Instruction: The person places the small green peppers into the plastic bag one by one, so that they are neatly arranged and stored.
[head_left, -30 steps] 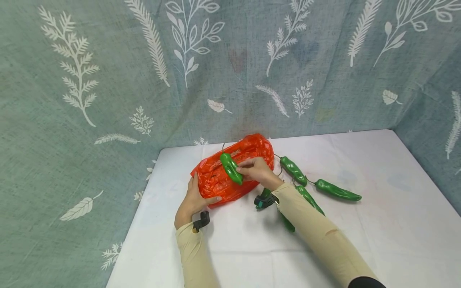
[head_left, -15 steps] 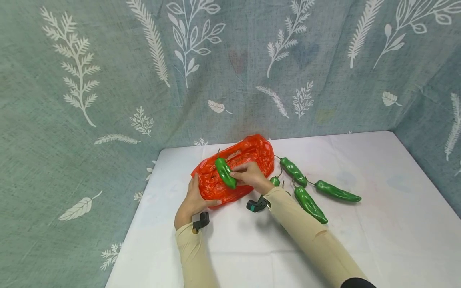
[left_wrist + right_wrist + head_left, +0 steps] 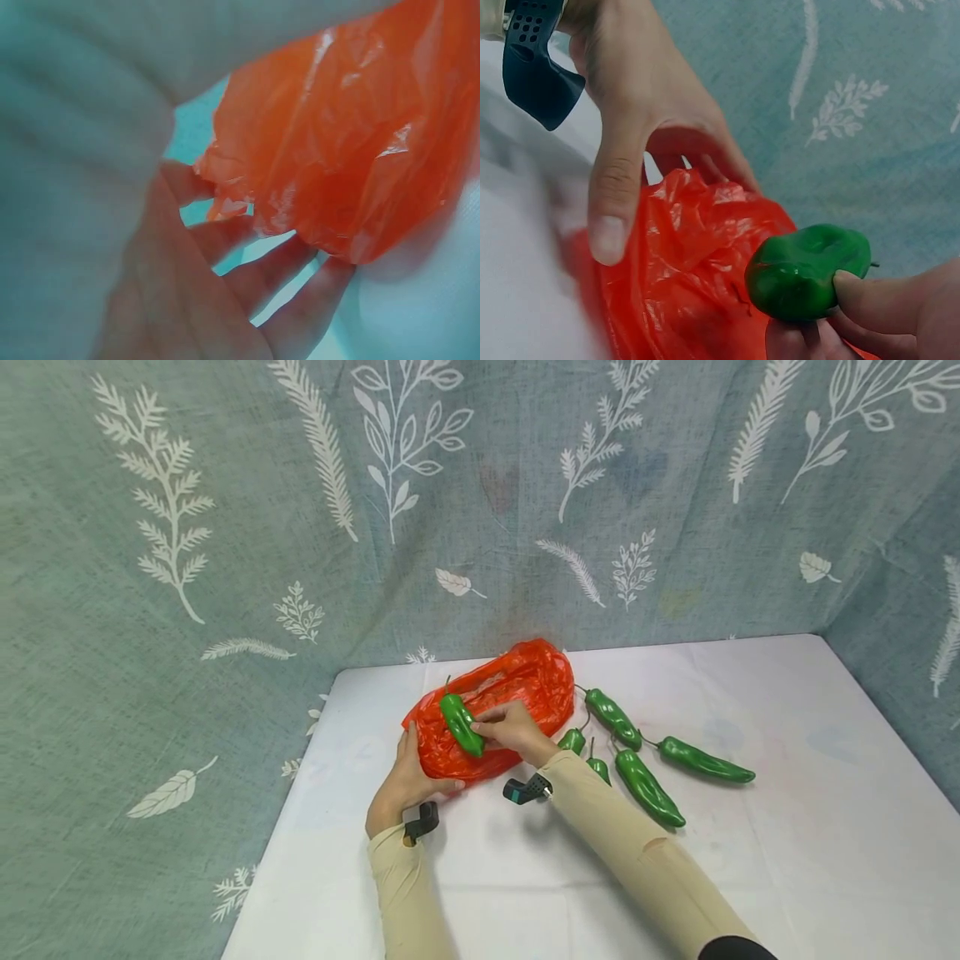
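My right hand [image 3: 521, 731] pinches a green chili pepper [image 3: 458, 717] between thumb and fingertips, over the red plastic bag [image 3: 543, 681]. The right wrist view shows this pepper [image 3: 802, 274] blunt end toward the camera, its stem pointing away. My left hand [image 3: 403, 787] is at the bag's left end, thumb along the near side and fingers on the far side. Its spread fingers touch the crinkled film [image 3: 330, 165] in the left wrist view. Whatever lies deeper inside the bag is hidden.
Several more green peppers lie right of the bag: one by its right end [image 3: 612, 717], one farther right [image 3: 705, 760], one nearer [image 3: 649, 787]. Others, partly covered by the right arm [image 3: 637, 852], lie beside it. A leaf-patterned curtain [image 3: 495, 510] stands behind the white table [image 3: 517, 893].
My right hand has moved left and slightly nearer with the pepper, uncovering more of the peppers by the arm. The left hand has stayed on the bag's left end.
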`<action>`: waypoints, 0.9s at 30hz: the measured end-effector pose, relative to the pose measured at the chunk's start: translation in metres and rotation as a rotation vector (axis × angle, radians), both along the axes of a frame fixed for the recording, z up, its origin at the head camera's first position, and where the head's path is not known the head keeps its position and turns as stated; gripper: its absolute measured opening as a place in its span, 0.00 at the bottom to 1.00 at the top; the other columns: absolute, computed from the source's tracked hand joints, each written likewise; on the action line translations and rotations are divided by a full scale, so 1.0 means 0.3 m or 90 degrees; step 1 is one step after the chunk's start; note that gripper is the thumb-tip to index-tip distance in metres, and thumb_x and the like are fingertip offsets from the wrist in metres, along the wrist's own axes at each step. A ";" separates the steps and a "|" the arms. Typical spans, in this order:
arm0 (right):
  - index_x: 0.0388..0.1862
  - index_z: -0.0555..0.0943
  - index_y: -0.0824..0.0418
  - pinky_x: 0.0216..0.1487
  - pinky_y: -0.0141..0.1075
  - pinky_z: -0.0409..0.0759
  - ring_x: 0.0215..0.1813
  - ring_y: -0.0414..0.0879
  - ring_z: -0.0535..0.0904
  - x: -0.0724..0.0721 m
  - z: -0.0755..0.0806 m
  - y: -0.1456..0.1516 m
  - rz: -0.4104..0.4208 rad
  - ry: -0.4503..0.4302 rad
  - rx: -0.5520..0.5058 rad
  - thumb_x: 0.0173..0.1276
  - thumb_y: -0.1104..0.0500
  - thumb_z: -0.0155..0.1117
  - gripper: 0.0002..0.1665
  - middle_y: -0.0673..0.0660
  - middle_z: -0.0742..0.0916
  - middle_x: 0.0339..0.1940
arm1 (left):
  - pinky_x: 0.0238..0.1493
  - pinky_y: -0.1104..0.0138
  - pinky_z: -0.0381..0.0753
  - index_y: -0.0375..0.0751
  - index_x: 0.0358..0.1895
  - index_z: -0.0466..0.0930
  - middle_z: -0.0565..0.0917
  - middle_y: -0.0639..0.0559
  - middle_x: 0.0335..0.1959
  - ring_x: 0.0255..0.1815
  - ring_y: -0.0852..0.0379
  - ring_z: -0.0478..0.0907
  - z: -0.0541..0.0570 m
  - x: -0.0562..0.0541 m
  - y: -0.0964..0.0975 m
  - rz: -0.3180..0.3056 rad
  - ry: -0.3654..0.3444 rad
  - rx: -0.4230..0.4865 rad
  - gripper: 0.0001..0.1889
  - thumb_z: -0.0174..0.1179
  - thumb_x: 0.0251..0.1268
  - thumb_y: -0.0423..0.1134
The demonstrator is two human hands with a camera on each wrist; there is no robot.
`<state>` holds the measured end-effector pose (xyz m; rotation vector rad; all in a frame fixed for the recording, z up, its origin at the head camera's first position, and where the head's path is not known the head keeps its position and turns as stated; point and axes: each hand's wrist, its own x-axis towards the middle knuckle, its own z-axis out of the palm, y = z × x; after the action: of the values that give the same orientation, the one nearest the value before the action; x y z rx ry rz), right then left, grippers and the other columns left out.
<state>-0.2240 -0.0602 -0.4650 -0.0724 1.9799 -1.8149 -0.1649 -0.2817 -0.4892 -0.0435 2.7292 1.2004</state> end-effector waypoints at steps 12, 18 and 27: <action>0.55 0.86 0.67 0.47 0.39 0.91 0.46 0.50 0.91 -0.014 -0.032 -0.024 -0.021 -0.002 0.015 0.72 0.61 0.70 0.16 0.65 0.89 0.53 | 0.80 0.38 0.61 0.52 0.85 0.37 0.52 0.43 0.83 0.81 0.39 0.57 0.000 -0.011 0.007 0.020 0.039 0.017 0.71 0.84 0.42 0.43; 0.56 0.86 0.67 0.50 0.42 0.90 0.47 0.51 0.91 -0.017 -0.029 -0.035 -0.024 -0.004 0.014 0.72 0.61 0.70 0.16 0.66 0.89 0.53 | 0.80 0.38 0.62 0.51 0.84 0.41 0.57 0.43 0.81 0.80 0.40 0.58 0.003 -0.013 0.008 0.010 0.055 0.004 0.67 0.84 0.44 0.42; 0.55 0.87 0.67 0.46 0.38 0.91 0.47 0.50 0.91 -0.024 -0.044 -0.051 -0.027 -0.002 0.022 0.71 0.61 0.70 0.16 0.65 0.89 0.52 | 0.80 0.39 0.62 0.51 0.84 0.42 0.58 0.44 0.80 0.80 0.40 0.59 -0.001 -0.013 0.006 0.014 0.054 -0.002 0.66 0.83 0.44 0.42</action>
<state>-0.2311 -0.0755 -0.4783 -0.0179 2.0244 -1.8051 -0.1690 -0.2798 -0.4896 -0.0232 2.8108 1.2310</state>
